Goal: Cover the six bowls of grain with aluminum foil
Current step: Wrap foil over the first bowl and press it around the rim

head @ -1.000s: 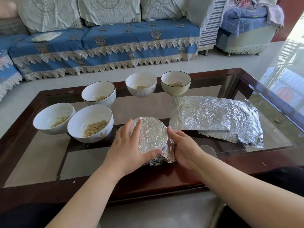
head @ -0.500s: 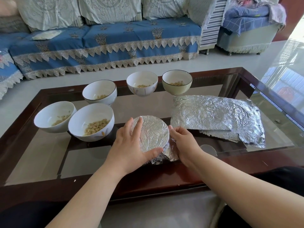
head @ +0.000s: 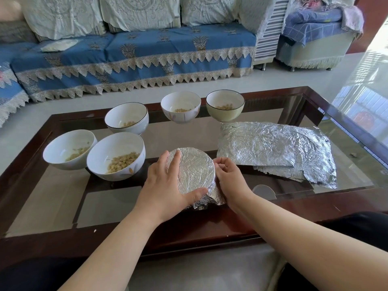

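Because five of the six bowls are not yet covered, they sit grouped on the left and far side of the glass table [head: 117,198], out of the working space. At far left stands a white bowl [head: 69,149] with a little grain, and just beside it, rims nearly touching, a larger bowl [head: 116,155] holding the most grain. Behind them a dark-rimmed bowl [head: 127,118] sits apart, then a flowered bowl [head: 180,106] and a cream bowl [head: 225,105] side by side near the far edge.

In front of the person, near the table's front edge, is the foil-covered bowl [head: 194,175], its top already smooth and taut. The left hand [head: 165,185] lies over it with straight fingers and the thumb along the near rim, apparently to steady it and hold the sheet flat. The right hand [head: 230,177] curls against the bowl's right side, fingers pinching the loose foil down under the rim, seemingly to seal the edge.

To the right, the spare foil sheets [head: 277,148] lie stacked flat, near that hand, probably for easy reach when the next bowl comes.
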Available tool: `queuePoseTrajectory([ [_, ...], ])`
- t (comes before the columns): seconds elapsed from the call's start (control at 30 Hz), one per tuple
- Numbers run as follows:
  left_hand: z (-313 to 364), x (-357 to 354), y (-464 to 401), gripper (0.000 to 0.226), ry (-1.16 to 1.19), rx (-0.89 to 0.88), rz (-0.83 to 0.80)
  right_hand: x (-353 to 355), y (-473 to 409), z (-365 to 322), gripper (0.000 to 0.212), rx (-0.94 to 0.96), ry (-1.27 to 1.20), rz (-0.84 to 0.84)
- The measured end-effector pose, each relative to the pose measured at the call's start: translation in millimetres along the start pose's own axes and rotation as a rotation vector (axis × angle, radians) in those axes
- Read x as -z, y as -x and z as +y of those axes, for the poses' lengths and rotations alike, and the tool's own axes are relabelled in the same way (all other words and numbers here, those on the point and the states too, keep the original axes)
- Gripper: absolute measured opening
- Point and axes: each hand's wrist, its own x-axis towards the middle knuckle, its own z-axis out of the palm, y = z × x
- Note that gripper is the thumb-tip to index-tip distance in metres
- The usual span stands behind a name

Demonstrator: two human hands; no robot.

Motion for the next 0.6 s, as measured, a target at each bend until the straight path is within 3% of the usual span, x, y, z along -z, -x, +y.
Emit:
queuePoseTrajectory([
  [0.33, -1.0, -0.8, -1.2, 0.134, 0.001, 0.001, -0.005, 0.6, -1.0, 7.1, 0.021, 0.107, 0.161, 0.047],
  [0.6, 2.2, 0.6, -1.3, 0.137, -0.002, 0.029, -0.002, 8.6, 1.7, -5.9, 0.019, 0.275, 0.514, 0.135],
])
